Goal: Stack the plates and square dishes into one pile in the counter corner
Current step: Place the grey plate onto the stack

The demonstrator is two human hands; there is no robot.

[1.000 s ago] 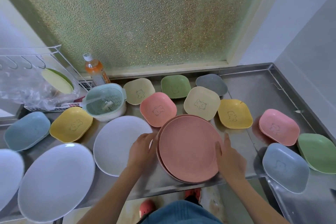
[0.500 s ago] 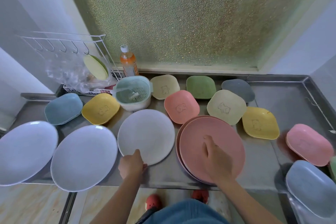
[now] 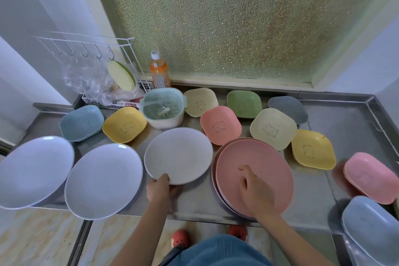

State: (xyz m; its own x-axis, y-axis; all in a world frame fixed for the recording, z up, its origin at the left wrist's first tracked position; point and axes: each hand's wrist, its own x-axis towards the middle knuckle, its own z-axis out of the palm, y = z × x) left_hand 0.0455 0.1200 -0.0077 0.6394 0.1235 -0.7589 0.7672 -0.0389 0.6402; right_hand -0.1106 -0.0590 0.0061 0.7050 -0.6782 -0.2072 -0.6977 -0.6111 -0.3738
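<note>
My left hand point(image 3: 160, 190) grips the near rim of a round white plate point(image 3: 178, 154), thumb on top. My right hand point(image 3: 255, 190) rests, fingers loosely apart, on a small stack of pink round plates point(image 3: 254, 164) at the counter's front edge. Two white oval plates point(image 3: 103, 179) point(image 3: 34, 170) lie to the left, overhanging the edge. Several square dishes surround them: blue point(image 3: 82, 122), yellow point(image 3: 124, 124), cream point(image 3: 200, 101), pink point(image 3: 220, 124), green point(image 3: 244, 103), grey point(image 3: 288, 109), cream point(image 3: 273, 128), yellow point(image 3: 313, 149), pink point(image 3: 370, 177), blue point(image 3: 371, 227).
A steel counter point(image 3: 345, 119) with raised rims meets the wall in the far right corner. A mint colander bowl point(image 3: 164, 109), an orange drink bottle point(image 3: 158, 70) and a white wire rack point(image 3: 92, 84) with a plastic bag and a green plate stand at the back left.
My left hand left the pink stack, moved left and took hold of the white round plate's near rim. My right hand slid onto the top pink plate. The view swung left.
</note>
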